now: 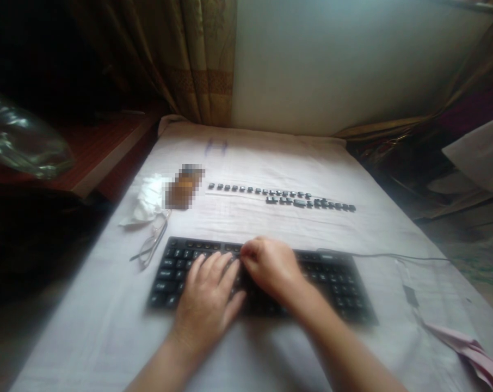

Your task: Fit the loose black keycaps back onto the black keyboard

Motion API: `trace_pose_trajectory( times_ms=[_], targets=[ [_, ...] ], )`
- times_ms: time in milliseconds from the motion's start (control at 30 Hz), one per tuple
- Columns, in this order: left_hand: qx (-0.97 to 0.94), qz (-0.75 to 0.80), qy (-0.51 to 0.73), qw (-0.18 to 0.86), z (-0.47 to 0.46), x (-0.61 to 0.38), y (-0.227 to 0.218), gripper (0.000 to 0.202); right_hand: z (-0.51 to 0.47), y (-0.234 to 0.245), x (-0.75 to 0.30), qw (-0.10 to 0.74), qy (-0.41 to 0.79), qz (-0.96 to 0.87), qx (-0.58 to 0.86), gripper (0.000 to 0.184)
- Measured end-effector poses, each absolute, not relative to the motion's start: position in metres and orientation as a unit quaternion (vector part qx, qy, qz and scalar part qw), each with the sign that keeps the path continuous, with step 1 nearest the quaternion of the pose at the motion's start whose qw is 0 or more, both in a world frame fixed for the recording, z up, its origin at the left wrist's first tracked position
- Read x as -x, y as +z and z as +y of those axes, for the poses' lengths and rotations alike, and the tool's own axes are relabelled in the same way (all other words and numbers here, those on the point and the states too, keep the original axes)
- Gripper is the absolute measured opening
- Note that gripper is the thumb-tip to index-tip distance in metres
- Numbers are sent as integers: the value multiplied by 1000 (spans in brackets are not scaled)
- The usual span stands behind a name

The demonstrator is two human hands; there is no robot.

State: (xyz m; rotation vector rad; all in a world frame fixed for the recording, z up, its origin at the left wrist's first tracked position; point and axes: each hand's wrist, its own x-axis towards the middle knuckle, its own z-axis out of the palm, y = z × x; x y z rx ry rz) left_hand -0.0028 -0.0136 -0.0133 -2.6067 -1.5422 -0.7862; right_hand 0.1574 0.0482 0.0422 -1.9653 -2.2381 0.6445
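A black computer keyboard (340, 286) lies on a white cloth-covered table. My left hand (208, 288) rests flat across its left half, fingers spread and holding nothing. Over the upper middle of the keyboard, my right hand (271, 267) is closed with its fingertips pressed together at the keys. Whatever might be between those fingertips is hidden. Beyond the keyboard, several loose keycaps (242, 189) are laid out in a line, and a second line of keycaps (330, 204) runs just nearer and to the right.
At left lie a crumpled white cloth or tissue (148, 198), a blurred-out brown item (184, 189) and what looks like eyeglasses (152, 242). The keyboard cable (397, 255) trails right. A pink cloth (481, 356) lies near right. A clear bottle (24, 139) is at far left.
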Motion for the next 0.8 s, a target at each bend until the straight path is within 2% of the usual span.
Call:
trace_pose_trajectory(
  times_ms=[300, 633, 700, 800],
  targets=[
    [838, -491, -238, 13, -13, 3, -12, 39, 58, 38, -163, 51, 285, -712, 639, 18],
    [837, -494, -236, 21, -14, 2, -13, 37, 51, 32, -159, 63, 256, -720, 642, 16],
    [837, -494, -236, 21, -14, 1, -14, 37, 52, 29, -161, 88, 273, -718, 634, 15],
    [838, -490, -240, 24, -14, 2, -14, 37, 55, 25, -173, 172, 372, -677, 611, 12]
  ],
)
